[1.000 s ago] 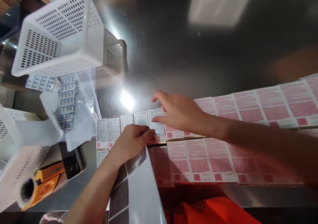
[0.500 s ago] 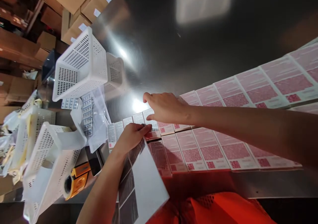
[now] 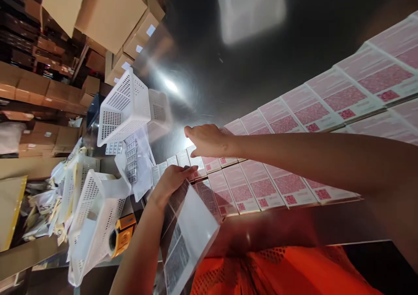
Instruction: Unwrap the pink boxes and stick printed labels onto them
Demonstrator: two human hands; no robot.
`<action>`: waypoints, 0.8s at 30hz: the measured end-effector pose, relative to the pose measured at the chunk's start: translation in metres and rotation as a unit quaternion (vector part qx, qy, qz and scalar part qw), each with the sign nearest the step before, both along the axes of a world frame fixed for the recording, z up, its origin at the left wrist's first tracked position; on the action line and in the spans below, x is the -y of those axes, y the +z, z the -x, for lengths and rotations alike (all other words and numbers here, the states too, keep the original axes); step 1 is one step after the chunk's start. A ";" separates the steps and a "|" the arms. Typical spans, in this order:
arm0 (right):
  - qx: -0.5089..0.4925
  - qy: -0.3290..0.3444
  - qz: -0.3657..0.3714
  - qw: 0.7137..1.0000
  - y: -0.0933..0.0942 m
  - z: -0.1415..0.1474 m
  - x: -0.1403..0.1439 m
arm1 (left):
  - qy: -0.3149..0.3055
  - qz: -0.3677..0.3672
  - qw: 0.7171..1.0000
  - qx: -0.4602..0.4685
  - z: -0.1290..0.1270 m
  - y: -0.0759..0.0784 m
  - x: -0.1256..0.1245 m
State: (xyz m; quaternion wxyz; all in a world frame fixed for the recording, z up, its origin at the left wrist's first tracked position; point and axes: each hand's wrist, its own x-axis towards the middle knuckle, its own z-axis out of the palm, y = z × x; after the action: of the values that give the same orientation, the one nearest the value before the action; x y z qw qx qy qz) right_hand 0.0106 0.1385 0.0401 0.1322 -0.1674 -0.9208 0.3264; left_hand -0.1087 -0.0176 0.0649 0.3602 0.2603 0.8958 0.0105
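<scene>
My left hand [image 3: 174, 179] is closed around the upper end of a glossy sheet of stickers [image 3: 178, 251], with dark rectangles on one part and a pale blank part, hanging down over the table edge. Its thumb lies against a small box in the row. Just above, my right hand [image 3: 209, 140] reaches over the same row with thumb and forefinger apart; no held thing shows. Pink and white boxes [image 3: 251, 184] with red square codes stand side by side in two rows. Left of my hands, the row's smaller-looking boxes [image 3: 173, 161] are partly covered by my left hand.
White perforated baskets [image 3: 124, 107] stand at the left, one lower [image 3: 94, 225] near an orange tape dispenser [image 3: 122, 236]. Printed sticker sheets [image 3: 132, 160] and clear plastic lie between them. Cardboard cartons [image 3: 111, 16] are stacked behind the shiny dark metal table [image 3: 202, 68].
The view has shifted, so the baskets appear farther right and lower. Both hands stay at the same place on the row; the sticker sheet has tilted slightly and catches more light.
</scene>
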 end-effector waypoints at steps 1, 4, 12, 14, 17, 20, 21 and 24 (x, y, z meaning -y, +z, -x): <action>-0.008 -0.005 -0.006 1.000 0.000 -0.002 0.001 | 0.003 -0.006 1.000 -0.003 0.000 0.000 0.004; -0.022 -0.021 -0.026 0.999 0.001 -0.007 0.004 | 0.015 -0.036 0.999 -0.035 0.002 0.004 0.016; -0.028 -0.012 -0.072 0.997 0.005 -0.009 0.024 | 0.078 -0.151 0.970 -0.177 0.000 0.045 0.054; -0.021 -0.005 -0.081 0.996 0.006 -0.008 0.028 | 0.097 -0.180 0.958 -0.201 -0.004 0.051 0.066; -0.001 0.038 -0.083 0.996 0.008 -0.012 0.029 | 0.135 -0.225 0.938 -0.225 -0.011 0.052 0.081; -0.009 0.071 0.020 0.997 0.020 -0.026 0.038 | 0.161 -0.273 0.924 -0.213 -0.020 0.046 0.089; -0.012 0.074 0.079 0.994 0.026 -0.033 0.045 | 0.164 -0.292 0.920 -0.204 -0.023 0.044 0.089; -0.004 0.084 0.231 0.969 0.044 -0.055 0.076 | 0.171 -0.347 0.904 -0.180 -0.029 0.036 0.087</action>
State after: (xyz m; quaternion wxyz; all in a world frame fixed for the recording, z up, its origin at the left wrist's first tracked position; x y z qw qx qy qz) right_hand 0.0654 0.0627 0.0843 0.0657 -0.1140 -0.8308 0.5407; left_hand -0.0801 -0.1045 0.1010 0.0721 0.2090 0.9158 0.3354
